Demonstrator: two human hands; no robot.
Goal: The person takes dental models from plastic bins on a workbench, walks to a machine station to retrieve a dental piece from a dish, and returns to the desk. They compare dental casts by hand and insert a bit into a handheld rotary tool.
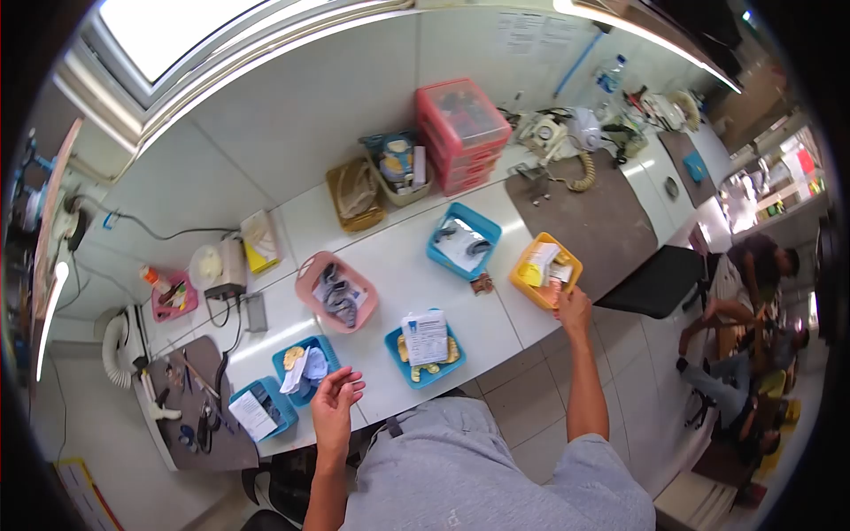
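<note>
My right hand is at the near rim of a small yellow basket, its fingers closed over the edge. Inside that basket lie papers and a pinkish piece beside my fingertips. My left hand hovers at the table's front edge, empty, with fingers loosely apart. Closest to it is a blue basket containing yellowish casts, paper and a blue piece. Between my hands, another blue basket carries a printed slip over yellowish dental casts.
A pink basket, a blue basket and a red drawer unit stand on the white table. Tools lie on a brown mat at left. A black chair is at right, with people beyond.
</note>
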